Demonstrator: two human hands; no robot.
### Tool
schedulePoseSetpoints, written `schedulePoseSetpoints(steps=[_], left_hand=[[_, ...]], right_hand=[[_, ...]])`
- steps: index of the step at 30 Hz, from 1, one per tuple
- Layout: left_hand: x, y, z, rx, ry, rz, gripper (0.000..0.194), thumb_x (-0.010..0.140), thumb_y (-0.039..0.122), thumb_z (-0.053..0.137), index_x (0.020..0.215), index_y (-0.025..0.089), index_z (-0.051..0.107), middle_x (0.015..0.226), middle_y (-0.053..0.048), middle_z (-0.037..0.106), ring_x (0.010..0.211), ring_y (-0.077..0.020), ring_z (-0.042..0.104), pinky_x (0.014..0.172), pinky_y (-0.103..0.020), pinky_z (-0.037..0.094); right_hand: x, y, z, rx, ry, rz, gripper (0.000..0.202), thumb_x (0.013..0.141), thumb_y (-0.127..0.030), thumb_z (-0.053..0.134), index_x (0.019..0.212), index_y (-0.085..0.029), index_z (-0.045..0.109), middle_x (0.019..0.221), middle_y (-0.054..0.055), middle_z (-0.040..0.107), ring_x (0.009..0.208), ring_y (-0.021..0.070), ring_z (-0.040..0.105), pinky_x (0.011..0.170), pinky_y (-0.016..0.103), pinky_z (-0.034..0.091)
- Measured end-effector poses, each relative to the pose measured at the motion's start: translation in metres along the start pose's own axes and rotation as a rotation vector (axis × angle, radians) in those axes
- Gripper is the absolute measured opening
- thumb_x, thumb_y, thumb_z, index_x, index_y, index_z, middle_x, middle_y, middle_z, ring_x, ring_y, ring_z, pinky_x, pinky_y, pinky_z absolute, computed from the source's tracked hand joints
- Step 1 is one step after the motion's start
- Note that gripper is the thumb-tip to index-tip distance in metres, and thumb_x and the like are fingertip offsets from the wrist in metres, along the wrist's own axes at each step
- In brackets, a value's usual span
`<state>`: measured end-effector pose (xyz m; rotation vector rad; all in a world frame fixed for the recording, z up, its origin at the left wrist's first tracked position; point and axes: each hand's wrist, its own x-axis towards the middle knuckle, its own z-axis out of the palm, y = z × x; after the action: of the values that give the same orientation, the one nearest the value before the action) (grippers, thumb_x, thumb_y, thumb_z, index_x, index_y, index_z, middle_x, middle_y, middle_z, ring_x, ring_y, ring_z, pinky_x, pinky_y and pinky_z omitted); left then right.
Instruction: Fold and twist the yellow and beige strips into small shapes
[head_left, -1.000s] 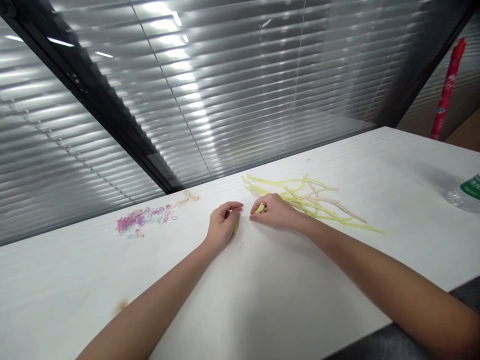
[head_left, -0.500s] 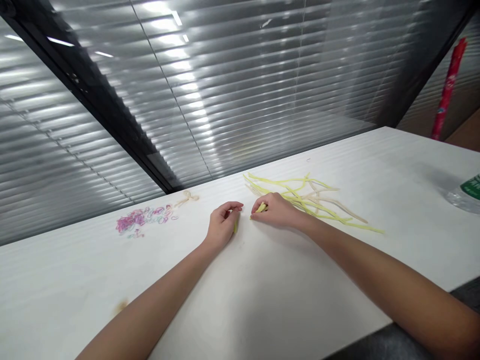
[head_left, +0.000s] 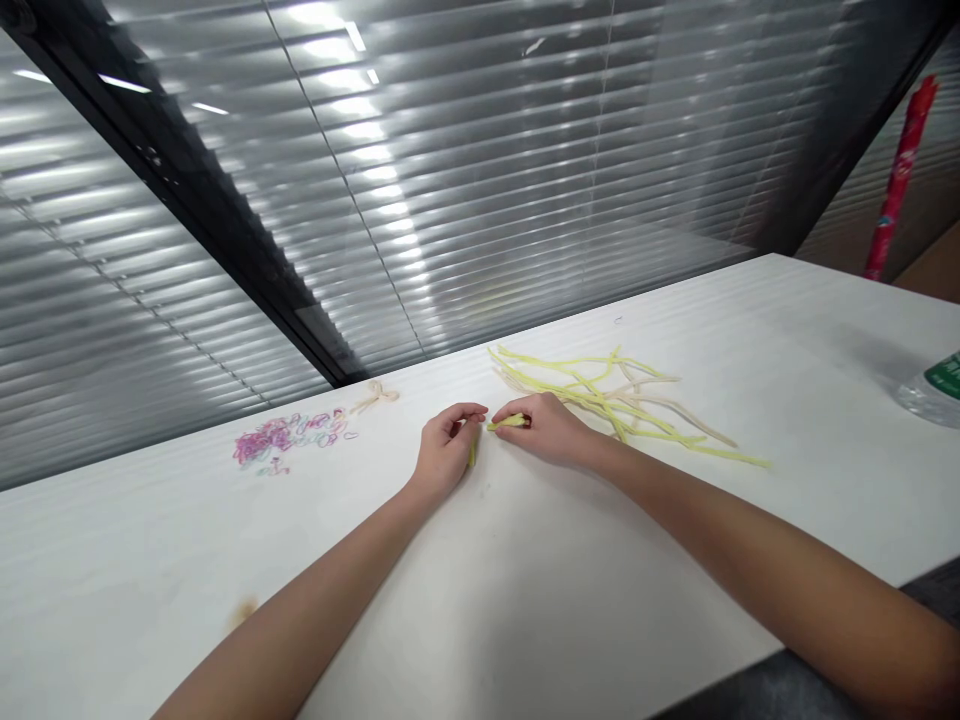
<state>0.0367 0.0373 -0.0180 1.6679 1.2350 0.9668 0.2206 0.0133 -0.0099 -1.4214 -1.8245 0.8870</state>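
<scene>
My left hand (head_left: 447,446) rests on the white table with its fingers curled round a yellow-green strand, whose end (head_left: 472,456) shows below the fingers. Just to its right, my right hand (head_left: 546,426) pinches a short folded yellow piece (head_left: 510,423), which points toward the left fingertips. A small gap lies between the two hands. Behind and right of my right hand, several long yellow and beige strands (head_left: 660,432) are spread loosely over one another.
Small pink, purple and teal loops (head_left: 277,438) lie at the left, beside a knotted beige strand (head_left: 377,394). A clear bottle with a green label (head_left: 934,388) is at the right edge. Blinds (head_left: 480,180) stand behind the table (head_left: 150,560); a red object (head_left: 900,180) is beyond its far right.
My right hand has shifted slightly left, and the yellow piece in it now points more sideways toward my left hand. My left hand has stayed in place.
</scene>
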Motion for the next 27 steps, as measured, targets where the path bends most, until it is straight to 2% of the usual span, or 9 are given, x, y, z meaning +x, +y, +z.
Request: schedulePoseSetpoints(steps=[13, 22, 27], left_hand=[[0.0001, -0.0028, -0.0002, 0.002, -0.004, 0.022, 0.022, 0.079, 0.029, 0.056, 0.091, 0.018, 0.069, 0.089, -0.005, 0.07, 0.073, -0.0151, 0.059, 0.065, -0.026, 0.042], [0.0004, -0.002, 0.0003, 0.009, -0.004, 0.014, 0.022, 0.078, 0.029, 0.056, 0.091, 0.018, 0.07, 0.088, -0.005, 0.07, 0.07, -0.0147, 0.058, 0.064, -0.026, 0.042], [0.0001, -0.0006, 0.0001, 0.016, 0.003, 0.01, 0.021, 0.079, 0.029, 0.055, 0.09, 0.018, 0.07, 0.088, -0.005, 0.07, 0.07, -0.0146, 0.058, 0.064, -0.026, 0.042]], right_hand=[[0.0003, -0.0005, -0.0023, -0.017, -0.005, -0.007, 0.022, 0.078, -0.029, 0.057, 0.091, -0.025, 0.075, 0.09, -0.001, 0.073, 0.079, 0.0141, 0.062, 0.069, 0.024, 0.043], [0.0008, -0.0009, -0.004, -0.016, -0.045, 0.056, 0.023, 0.075, -0.026, 0.056, 0.087, -0.025, 0.075, 0.087, -0.001, 0.072, 0.071, 0.0143, 0.062, 0.062, 0.023, 0.042], [0.0009, 0.0002, -0.0081, -0.053, -0.087, 0.042, 0.022, 0.072, -0.024, 0.056, 0.083, -0.027, 0.075, 0.081, -0.002, 0.072, 0.07, 0.014, 0.06, 0.061, 0.023, 0.04]])
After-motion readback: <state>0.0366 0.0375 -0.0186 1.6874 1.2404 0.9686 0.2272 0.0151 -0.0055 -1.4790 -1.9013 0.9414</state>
